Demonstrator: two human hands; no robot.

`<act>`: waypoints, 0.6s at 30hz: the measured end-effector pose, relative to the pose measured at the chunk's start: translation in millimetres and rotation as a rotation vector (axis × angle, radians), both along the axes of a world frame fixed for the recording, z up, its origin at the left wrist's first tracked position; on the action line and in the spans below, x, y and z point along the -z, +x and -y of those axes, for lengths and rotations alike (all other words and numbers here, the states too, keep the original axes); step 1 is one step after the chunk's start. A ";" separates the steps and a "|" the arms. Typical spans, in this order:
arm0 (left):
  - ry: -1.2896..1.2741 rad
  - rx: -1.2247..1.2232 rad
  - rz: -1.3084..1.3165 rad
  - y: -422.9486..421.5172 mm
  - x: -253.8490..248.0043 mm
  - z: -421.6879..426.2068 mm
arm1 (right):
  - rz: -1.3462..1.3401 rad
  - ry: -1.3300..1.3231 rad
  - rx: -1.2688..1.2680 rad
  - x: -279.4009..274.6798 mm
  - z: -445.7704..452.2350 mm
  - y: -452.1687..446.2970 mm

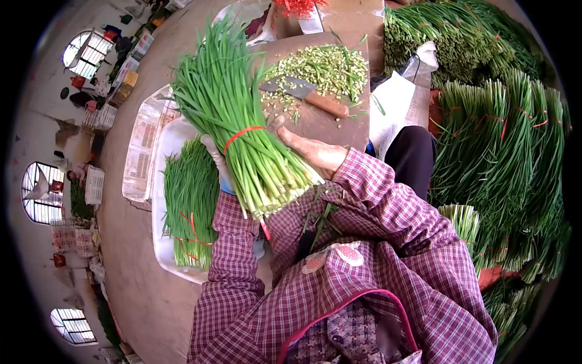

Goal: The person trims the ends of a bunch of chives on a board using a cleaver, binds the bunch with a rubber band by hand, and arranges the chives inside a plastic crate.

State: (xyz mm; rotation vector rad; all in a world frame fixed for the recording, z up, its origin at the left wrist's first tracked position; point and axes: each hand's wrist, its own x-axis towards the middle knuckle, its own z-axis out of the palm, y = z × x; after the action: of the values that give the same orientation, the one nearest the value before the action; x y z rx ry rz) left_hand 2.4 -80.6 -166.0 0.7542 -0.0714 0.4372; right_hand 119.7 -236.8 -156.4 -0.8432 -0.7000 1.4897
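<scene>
The left hand and right hand clasp a bunch between them. Cut ends face the person; leafy tips angle forward and left.

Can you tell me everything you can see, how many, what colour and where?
Red-banded leafy bunch: one, green, between the hands
Wooden-handled metal knife: one, grey and brown, on the board
Flat board: one, brown, ahead
Chopped stem bits: too many to count, pale green, on the board
Plastic tub: one, white, left
Tied leafy greens: count unclear, green, in the tub
Slotted crate: one, white, beyond the tub
Piled leafy bunches: many, green, right
Stringy ties: a heap, red, top
Arched windows: three, bright white, far left
Checked sleeves: two, purple, on the arms
Left hand: one, pale, bunch's left
Right hand: one, tan, bunch's right
</scene>
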 end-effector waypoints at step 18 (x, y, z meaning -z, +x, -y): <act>-0.244 0.211 0.325 -26.1 -3.7 -31.8 | 1.176 0.145 0.562 -7.0 9.7 18.2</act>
State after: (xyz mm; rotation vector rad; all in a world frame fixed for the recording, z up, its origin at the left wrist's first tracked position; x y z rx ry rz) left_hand -23.7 -48.9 -162.3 0.4252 -0.3915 0.3556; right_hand 137.9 -246.6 -149.5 -1.6374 -1.2482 0.3211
